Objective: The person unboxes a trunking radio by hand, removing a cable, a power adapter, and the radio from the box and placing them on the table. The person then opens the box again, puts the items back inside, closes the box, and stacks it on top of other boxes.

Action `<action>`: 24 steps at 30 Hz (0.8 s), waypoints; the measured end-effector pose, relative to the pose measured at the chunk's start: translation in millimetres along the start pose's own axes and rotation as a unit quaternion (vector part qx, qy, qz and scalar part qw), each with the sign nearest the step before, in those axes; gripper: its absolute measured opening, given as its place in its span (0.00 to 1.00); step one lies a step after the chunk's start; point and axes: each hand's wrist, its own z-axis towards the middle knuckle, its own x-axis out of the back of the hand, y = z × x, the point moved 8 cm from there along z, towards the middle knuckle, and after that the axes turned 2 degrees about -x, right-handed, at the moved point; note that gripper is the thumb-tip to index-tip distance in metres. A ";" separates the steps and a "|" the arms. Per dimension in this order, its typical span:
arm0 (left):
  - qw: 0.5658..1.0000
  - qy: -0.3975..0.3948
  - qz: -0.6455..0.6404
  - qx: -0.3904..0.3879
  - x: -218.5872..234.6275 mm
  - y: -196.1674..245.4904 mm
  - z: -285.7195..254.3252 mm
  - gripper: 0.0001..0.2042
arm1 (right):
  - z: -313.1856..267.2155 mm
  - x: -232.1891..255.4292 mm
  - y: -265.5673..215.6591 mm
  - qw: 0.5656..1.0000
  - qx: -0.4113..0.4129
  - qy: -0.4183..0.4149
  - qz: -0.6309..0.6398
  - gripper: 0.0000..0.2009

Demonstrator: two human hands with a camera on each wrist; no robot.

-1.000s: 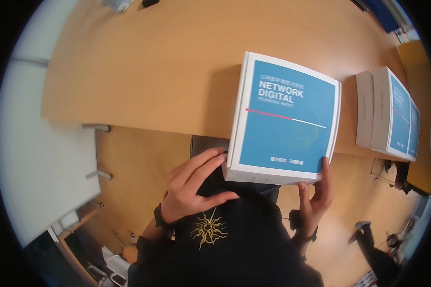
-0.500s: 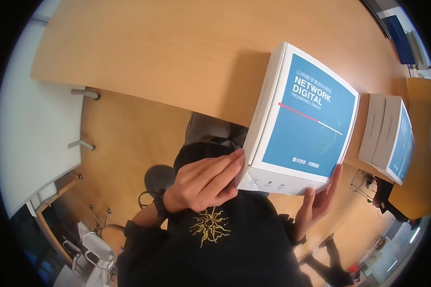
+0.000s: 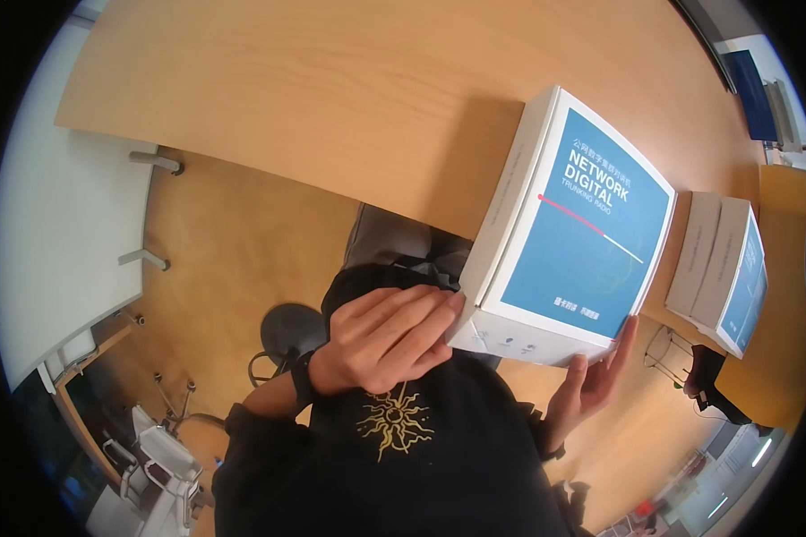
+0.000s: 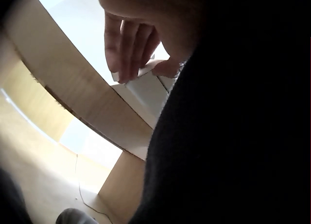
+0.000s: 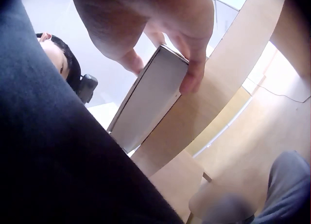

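Note:
A white cardboard box (image 3: 600,224) with a blue "NETWORK DIGITAL" lid panel is at the table's near edge, its near end tilted toward the person. My left hand (image 3: 390,338) holds the near left corner, its fingers bent along the side. In the left wrist view the fingers (image 4: 127,51) and thumb come together at the box's end (image 4: 145,93). At the near right corner my right hand (image 3: 589,389) grips the box between thumb and fingers. From the right wrist, the narrow box side (image 5: 150,95) sits between that thumb and the fingers.
Two similar white-and-blue boxes (image 3: 721,268) stand side by side at the right of the wooden table (image 3: 313,98). A whiteboard (image 3: 72,242) on legs is at the left. A dark stool (image 3: 293,333) and white chairs (image 3: 157,465) are on the floor behind.
The held box has shifted right in the head view and turned, showing more of its left side. My left thumb, spread apart earlier, has closed in toward the corner.

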 end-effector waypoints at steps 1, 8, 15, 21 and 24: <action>1.000 0.005 0.002 -0.002 -0.4 -1.5 -0.5 0.15 | 0.0 -0.9 0.9 1.000 -0.011 -0.004 0.014 0.38; 1.000 0.012 -0.009 -0.021 -2.2 -17.7 -7.7 0.20 | 1.5 0.1 13.8 0.998 -0.031 0.013 0.046 0.33; 0.993 -0.040 -0.106 0.039 -5.3 -23.2 6.4 0.30 | 2.7 16.5 33.9 0.996 0.033 0.073 0.042 0.27; 0.989 -0.116 -0.083 0.039 -23.8 -25.1 6.5 0.35 | 3.2 25.5 38.9 0.995 0.059 0.073 0.024 0.24; 0.986 -0.133 -0.086 0.054 -22.7 -22.6 9.8 0.35 | 4.2 28.5 42.1 0.996 0.069 0.063 0.008 0.25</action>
